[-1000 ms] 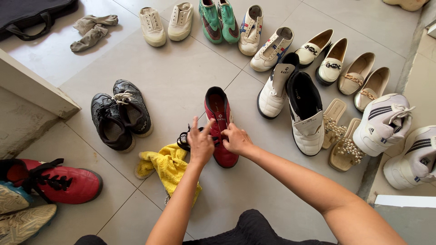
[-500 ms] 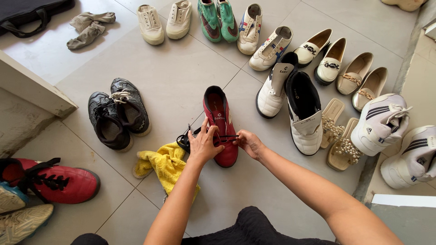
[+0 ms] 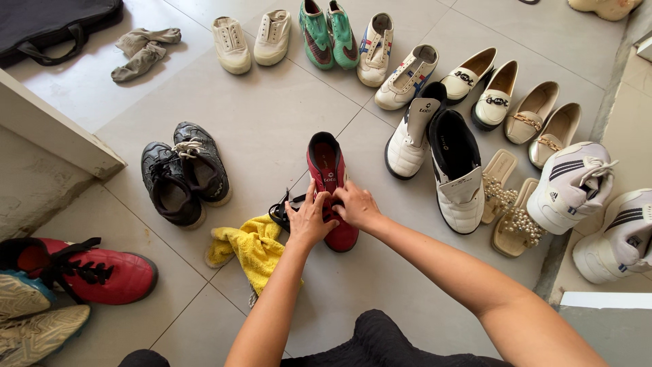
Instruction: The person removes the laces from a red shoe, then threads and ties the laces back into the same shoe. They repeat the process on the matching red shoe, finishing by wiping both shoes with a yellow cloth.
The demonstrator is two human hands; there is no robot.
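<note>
A red low-cut sports shoe with a dark insole [image 3: 329, 178] is seen on the pale grey tiled floor [image 3: 272, 115], toe toward the person, in the middle of the view. Both hands are laid over its front half. The left hand [image 3: 309, 219] is curled over the lacing area, its fingers bent close together and pinched on the black shoelace [image 3: 282, 207], a loop of which spills off the shoe's left side. The right hand [image 3: 355, 206] is pressed against the shoe from the right, fingers narrow and bent inward toward the same lace; whether the lace is actually gripped by it cannot be told, since the fingertips are hidden by the left hand.

Just beside the shoe, on its left, a crumpled yellow cloth [image 3: 252, 248] is spread on the tiles, partly beneath the left forearm. Farther left, a pair of black laced trainers [image 3: 183, 173] is set side by side, and a second red shoe with black laces [image 3: 102, 275] is found near the lower left edge. To the right, a pair of white and black sneakers [image 3: 438, 146] is placed near the red shoe, with beaded beige sandals [image 3: 506, 204] beyond them.
</note>
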